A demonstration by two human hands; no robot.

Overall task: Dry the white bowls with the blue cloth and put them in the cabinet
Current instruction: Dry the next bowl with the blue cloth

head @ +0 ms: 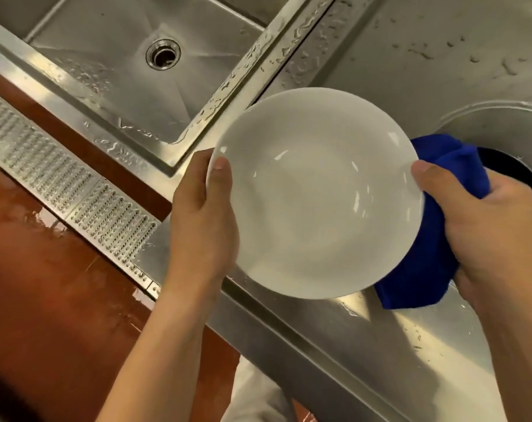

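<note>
**White bowl held over the wet counter, blue cloth behind it**

While the view looks down, a perforated metal floor grate (pixel 76 190) runs along the red, wet floor (pixel 39 284) at nine o'clock. Toward eleven o'clock lies an empty steel sink (pixel 112 95) with its round drain (pixel 163 53); water beads along the sink's raised rim.

Just left of centre, the left hand (pixel 202 220) holds the white bowl (pixel 316 193) at its nine o'clock edge: the grip is closed on the rim, thumb on the inner face, the other fingers hidden behind. The bowl is held up over the steel counter (pixel 380 336), tilted so its inside faces the camera, with bright glints on the glaze. Whether any water remains on it cannot be told.

At three o'clock of the bowl, the right hand (pixel 483 220) has its thumb pressed on the rim, and its grip is closed on the blue cloth (pixel 419 269) bunched against the bowl's back. The cloth shows above the thumb and hangs below the bowl's lower right edge.

Behind that hand, at the frame's three o'clock edge, a round steel-ringed opening (pixel 502 123) is sunk in the counter, dark inside. Scattered drops mark the counter toward one o'clock.
</note>
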